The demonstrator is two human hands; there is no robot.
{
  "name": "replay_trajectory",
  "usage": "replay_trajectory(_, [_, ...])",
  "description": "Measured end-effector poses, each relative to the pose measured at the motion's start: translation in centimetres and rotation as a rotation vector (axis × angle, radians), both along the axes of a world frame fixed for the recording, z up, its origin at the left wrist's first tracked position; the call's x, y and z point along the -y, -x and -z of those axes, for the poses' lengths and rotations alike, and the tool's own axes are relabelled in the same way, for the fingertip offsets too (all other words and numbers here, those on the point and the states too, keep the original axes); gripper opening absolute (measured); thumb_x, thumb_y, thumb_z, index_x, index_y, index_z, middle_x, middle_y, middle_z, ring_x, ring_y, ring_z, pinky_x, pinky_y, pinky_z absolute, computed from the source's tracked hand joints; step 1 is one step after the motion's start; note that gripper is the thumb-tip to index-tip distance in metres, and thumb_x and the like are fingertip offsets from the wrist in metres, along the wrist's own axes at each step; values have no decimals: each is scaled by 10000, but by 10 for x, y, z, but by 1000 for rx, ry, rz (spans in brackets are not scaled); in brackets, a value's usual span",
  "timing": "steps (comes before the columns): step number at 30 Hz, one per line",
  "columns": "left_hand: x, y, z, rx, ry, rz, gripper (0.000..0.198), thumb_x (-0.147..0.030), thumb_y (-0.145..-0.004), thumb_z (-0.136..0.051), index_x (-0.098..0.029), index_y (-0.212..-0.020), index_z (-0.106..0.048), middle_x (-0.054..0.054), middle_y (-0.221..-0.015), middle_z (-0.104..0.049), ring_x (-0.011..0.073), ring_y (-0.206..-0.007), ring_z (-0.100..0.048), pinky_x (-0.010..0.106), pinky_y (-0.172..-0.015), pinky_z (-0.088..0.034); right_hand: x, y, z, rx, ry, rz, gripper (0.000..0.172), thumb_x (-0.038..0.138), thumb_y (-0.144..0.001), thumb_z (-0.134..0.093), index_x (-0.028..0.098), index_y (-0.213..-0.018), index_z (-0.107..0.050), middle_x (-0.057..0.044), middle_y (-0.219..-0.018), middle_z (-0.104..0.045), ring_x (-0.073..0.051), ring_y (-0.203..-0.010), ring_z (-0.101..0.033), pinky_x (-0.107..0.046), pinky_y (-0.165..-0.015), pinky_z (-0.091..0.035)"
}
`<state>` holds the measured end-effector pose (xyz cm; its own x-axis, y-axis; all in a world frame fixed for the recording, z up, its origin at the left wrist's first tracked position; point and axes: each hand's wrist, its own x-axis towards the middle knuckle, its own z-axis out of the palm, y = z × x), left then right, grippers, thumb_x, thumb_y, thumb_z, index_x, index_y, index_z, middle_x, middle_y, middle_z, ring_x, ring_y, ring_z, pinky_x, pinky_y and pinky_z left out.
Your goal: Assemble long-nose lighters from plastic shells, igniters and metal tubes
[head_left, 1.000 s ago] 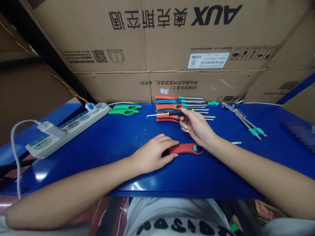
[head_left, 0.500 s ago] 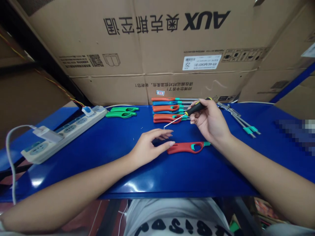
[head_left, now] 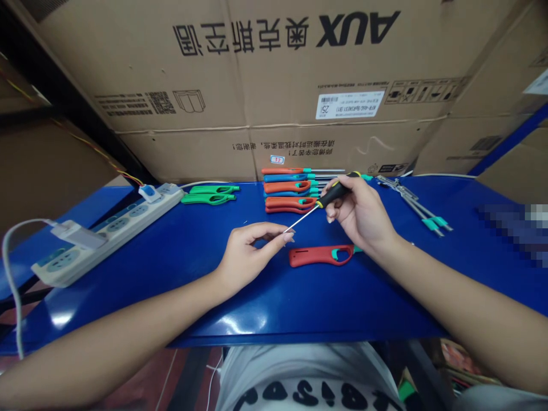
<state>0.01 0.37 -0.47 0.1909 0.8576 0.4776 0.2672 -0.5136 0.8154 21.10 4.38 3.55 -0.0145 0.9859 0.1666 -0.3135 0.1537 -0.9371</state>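
Observation:
My right hand (head_left: 363, 208) grips the black and yellow handle of a screwdriver (head_left: 336, 193), its thin shaft slanting down to the left. At the tip, the thumb and forefinger of my left hand (head_left: 252, 254) are pinched together. Whatever they hold there is too small and covered to make out. Just below the tip lies a red lighter handle (head_left: 314, 256) with a teal trigger, flat on the table; my right wrist hides its nozzle end. A tiny metal piece (head_left: 245, 221) rests on the table beyond my left hand.
Stacked long lighters (head_left: 285, 187), orange and blue, lie at the back. Two green lighter casings (head_left: 209, 198) sit left of them, near a white power strip (head_left: 111, 234). Metal lighter rods (head_left: 422, 211) lie at the right. A large cardboard box (head_left: 274, 74) stands behind the blue table (head_left: 265, 308).
My left fingers have closed around the screwdriver's tip, where they were apart before. The screwdriver has come slightly lower, and the red handle's left end is now uncovered.

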Motion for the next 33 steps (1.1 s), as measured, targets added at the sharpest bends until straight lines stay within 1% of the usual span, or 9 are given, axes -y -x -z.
replay_trajectory(6, [0, 1, -1, -14, -14, -14, 105, -275, -838, -776, -187, -889, -800, 26, -840, -796, 155, -706, -722, 246, -683, -595, 0, -3, -2, 5, -36, 10, 233, 405, -787, -659, 190, -746, -580, 2, -687, -571, -91, -465, -513, -241, -410, -450])
replay_trajectory(11, [-2, 2, 2, -36, -3, -27, 138, -306, -830, -785, -191, -903, -802, 35, -848, -798, 167, -718, -728, 266, -698, -604, 1, -2, -4, 77, -75, 28, 280, 463, -780, -671, 203, -747, -572, -3, -678, -586, -103, -459, -524, -264, -423, -457])
replay_trajectory(13, [-2, 1, 3, -38, 6, -24, 151, -314, -826, -789, -190, -910, -803, 38, -859, -800, 171, -731, -733, 269, -707, -605, 3, -2, -6, 96, -100, 27, 271, 457, -786, -665, 202, -740, -585, -9, -670, -595, -111, -460, -536, -273, -427, -461])
replay_trajectory(18, [-4, 2, 4, -63, 37, -5, 165, -315, -830, -787, -187, -933, -803, 40, -886, -804, 176, -763, -744, 268, -724, -596, 7, -4, -8, 125, -174, -4, 229, 423, -793, -670, 209, -739, -609, -3, -608, -595, -135, -436, -557, -292, -420, -464])
replay_trajectory(23, [-5, 2, 4, -96, 86, 13, 167, -321, -843, -769, -188, -938, -804, 42, -914, -809, 190, -792, -758, 275, -739, -601, 8, -9, -7, 202, -216, -1, 245, 454, -808, -691, 216, -781, -639, -5, -656, -635, -128, -444, -569, -300, -446, -499])
replay_trajectory(28, [-7, 2, 5, -99, 155, 48, 192, -356, -831, -771, -193, -926, -804, 40, -910, -809, 210, -809, -767, 289, -737, -617, 8, -9, -6, 221, -226, -30, 268, 474, -790, -722, 219, -780, -641, 0, -661, -631, -124, -446, -569, -300, -444, -505])
replay_trajectory(33, [-8, 2, 7, -174, 143, 73, 186, -347, -837, -766, -193, -936, -799, 41, -902, -808, 195, -776, -755, 286, -721, -607, 12, -7, -10, 248, -254, -83, 282, 466, -755, -759, 213, -774, -637, -2, -663, -638, -135, -445, -584, -304, -440, -503])
